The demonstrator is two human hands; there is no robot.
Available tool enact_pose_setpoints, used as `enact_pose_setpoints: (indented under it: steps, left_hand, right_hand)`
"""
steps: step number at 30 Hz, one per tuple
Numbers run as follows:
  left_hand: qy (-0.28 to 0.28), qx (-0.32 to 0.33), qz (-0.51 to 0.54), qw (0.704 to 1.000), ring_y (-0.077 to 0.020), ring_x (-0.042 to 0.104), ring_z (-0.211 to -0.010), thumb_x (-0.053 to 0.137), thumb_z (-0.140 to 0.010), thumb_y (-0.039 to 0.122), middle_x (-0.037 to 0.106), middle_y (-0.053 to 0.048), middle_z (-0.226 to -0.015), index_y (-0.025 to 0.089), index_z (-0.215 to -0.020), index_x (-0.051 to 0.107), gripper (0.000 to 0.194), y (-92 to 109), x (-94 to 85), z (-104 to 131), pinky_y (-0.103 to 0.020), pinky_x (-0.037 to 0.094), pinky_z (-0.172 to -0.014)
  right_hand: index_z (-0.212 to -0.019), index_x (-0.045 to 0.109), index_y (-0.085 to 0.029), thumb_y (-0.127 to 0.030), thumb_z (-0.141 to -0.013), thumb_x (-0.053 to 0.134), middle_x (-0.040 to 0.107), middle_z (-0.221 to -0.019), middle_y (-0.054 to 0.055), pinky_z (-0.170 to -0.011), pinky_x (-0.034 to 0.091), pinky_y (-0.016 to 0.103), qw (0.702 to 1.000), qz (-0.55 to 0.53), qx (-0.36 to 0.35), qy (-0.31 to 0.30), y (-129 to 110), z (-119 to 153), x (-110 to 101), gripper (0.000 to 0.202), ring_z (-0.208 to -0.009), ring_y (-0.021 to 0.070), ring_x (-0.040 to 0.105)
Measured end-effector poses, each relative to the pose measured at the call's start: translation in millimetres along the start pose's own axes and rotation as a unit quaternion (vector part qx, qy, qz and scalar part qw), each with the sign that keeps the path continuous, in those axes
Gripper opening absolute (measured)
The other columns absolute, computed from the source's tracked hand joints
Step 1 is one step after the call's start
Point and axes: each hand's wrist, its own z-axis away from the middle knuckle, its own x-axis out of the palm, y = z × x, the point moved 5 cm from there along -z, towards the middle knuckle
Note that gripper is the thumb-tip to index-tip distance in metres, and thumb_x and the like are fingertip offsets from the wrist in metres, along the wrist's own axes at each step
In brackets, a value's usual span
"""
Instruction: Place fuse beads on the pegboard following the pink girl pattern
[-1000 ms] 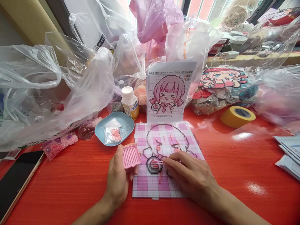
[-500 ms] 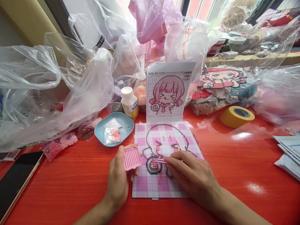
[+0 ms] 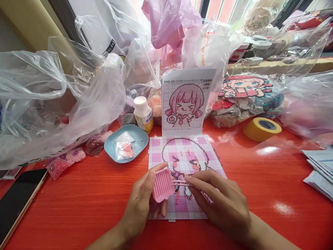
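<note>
Your left hand (image 3: pixel 142 199) grips the small pink ridged plastic tray (image 3: pixel 163 185) — your right hand (image 3: pixel 221 198) pinches slim pink tweezers (image 3: pixel 181 183). Both hover over the pink-and-white checked pegboard (image 3: pixel 158 149)

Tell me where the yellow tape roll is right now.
In the head view, the yellow tape roll lies on the red table at the right, between the propped pattern sheet and the loose papers.

Left hand (image 3: pixel 142 198): pink ridged plastic tray (image 3: pixel 163 185)
Right hand (image 3: pixel 221 199): pink slender tweezers (image 3: pixel 180 183), tips at tray's right edge
</note>
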Motion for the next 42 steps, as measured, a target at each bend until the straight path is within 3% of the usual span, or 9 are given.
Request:
enact_pose_setpoints:
  steps: [7, 11, 30, 34, 39, 42]
  left_hand:
    - [-0.093, -0.004, 0.052, 0.994, -0.0107, 0.047, -0.039, 0.04, -0.087, 0.061, 0.055, 0.0, -0.049, 0.016, -0.139, 0.04, 0.069, -6.8, 6.3, 1.2, -0.019, 0.033, -0.038]
    - [-0.118, -0.005, 0.058, 0.991, -0.0101, 0.047, -0.04, 0.039, -0.089, 0.06, 0.059, -0.001, -0.052, 0.015, -0.141, 0.036, 0.069, -7.5, 8.1, 2.2, -0.019, 0.036, -0.041]
    - [-0.121, -0.018, 0.014, 0.992, -0.0099, 0.044, -0.039, 0.039, -0.086, 0.065, 0.059, -0.002, -0.053, 0.012, -0.141, 0.035, 0.077, -8.4, 8.9, 2.7, -0.021, 0.033, -0.042]
    - [-0.07, -0.012, -0.007, 0.997, -0.0099, 0.041, -0.038, 0.039, -0.085, 0.066, 0.055, 0.0, -0.048, 0.011, -0.136, 0.042, 0.074, -6.2, 5.2, 1.9, -0.021, 0.03, -0.04]
    - [0.126, 0.038, -0.008, 0.991, -0.0103, 0.04, -0.043, 0.04, -0.088, 0.059, 0.052, 0.001, -0.048, 0.012, -0.119, 0.057, 0.059, 5.4, -11.0, 2.7, -0.021, 0.031, -0.042]
    - [0.192, 0.05, 0.015, 0.98, -0.0104, 0.039, -0.043, 0.041, -0.087, 0.058, 0.049, 0.003, -0.046, 0.013, -0.111, 0.062, 0.055, 9.6, -17.8, 2.1, -0.021, 0.033, -0.042]
  right_hand:
    - [-0.111, 0.06, -0.015, -0.005, -0.086, 0.055, 0.064, -0.082, 0.004, -0.057, 0.048, 0.023, 1.0, -0.015, 0.002, -0.013, 0.4, 4.0, 5.3, 0.028, -0.07, 0.0122, 0.06]
    - [-0.117, 0.058, -0.015, -0.003, -0.085, 0.055, 0.063, -0.085, 0.005, -0.06, 0.048, 0.024, 0.999, -0.04, -0.002, -0.032, -0.2, 6.6, 7.3, 0.035, -0.072, 0.0125, 0.058]
    - [-0.112, 0.058, -0.015, 0.001, -0.085, 0.05, 0.062, -0.086, 0.005, -0.061, 0.047, 0.023, 0.995, -0.084, -0.011, -0.046, -4.1, 9.1, 8.2, 0.033, -0.073, 0.0114, 0.055]
    - [-0.112, 0.058, -0.016, 0.001, -0.085, 0.05, 0.062, -0.083, 0.004, -0.059, 0.046, 0.023, 0.997, -0.066, 0.0, -0.032, -3.7, 4.8, 4.5, 0.033, -0.073, 0.0119, 0.056]
    - [-0.109, 0.059, -0.013, 0.0, -0.084, 0.055, 0.061, -0.083, 0.005, -0.06, 0.046, 0.023, 0.999, -0.043, 0.007, -0.012, 0.4, 1.8, -0.2, 0.028, -0.073, 0.0124, 0.057]
    - [-0.106, 0.06, -0.012, 0.0, -0.084, 0.055, 0.061, -0.082, 0.006, -0.059, 0.046, 0.023, 0.999, -0.026, 0.017, -0.01, 3.8, 1.0, -0.3, 0.026, -0.072, 0.0124, 0.056]
